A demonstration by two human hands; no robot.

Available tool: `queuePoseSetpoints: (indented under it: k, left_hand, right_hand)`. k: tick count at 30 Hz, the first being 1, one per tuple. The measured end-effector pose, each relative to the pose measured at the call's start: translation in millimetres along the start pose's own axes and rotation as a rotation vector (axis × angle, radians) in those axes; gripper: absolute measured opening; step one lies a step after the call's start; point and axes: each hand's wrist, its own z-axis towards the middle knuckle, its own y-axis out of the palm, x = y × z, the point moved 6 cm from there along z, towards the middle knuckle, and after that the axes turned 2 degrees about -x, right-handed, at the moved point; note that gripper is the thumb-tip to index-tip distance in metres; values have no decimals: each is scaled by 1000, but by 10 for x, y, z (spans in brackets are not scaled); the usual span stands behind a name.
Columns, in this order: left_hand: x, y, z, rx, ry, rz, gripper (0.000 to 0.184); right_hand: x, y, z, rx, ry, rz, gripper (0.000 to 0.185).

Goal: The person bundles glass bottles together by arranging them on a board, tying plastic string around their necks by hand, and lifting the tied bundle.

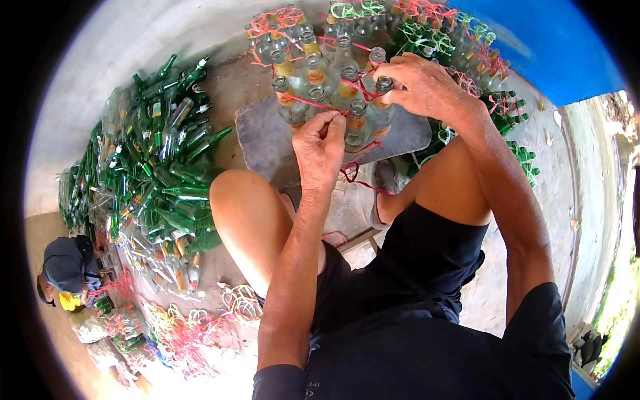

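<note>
Clear glass bottles with yellow-and-red labels stand upright, clustered on the flat grey worktop, thin red plastic strap running between necks. Left hand pinches strap at the near side; right hand is curled at a right-edge neck, can't tell if on strap or glass. Risk: uneven pull could tip an edge bottle, a slipped pinch could slacken the strap; sandalled foot sits just below the worktop edge.

Clear glass bottles: uncapped, necks labelled, standing upright, clustered at upper centre of frame. Red string: drawn across necks, loose length trailing below.
</note>
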Motion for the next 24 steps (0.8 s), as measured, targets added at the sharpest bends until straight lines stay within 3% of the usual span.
queuePoseSetpoints:
  k: [7,13,14,17,24]
  left_hand:
    - [-102,-2,45,-16,-25,-102,12]
    - [-190,-13,102,-40,-49,-86,13]
    - [-204,-8,109,-32,-45,-91,13]
    - [-226,-13,114,-8,-39,-94,15]
    - [-314,4,202,67,-8,-68,17]
  right_hand:
    - [-153,-153,36,-12,-17,-60,36]
    - [-571,-193,282,58,-314,0,34]
    - [-571,-109,329,46,-280,13,29]
    - [-600,110,428,-149,-341,-134,32]
    - [-608,221,579,-385,-239,7,37]
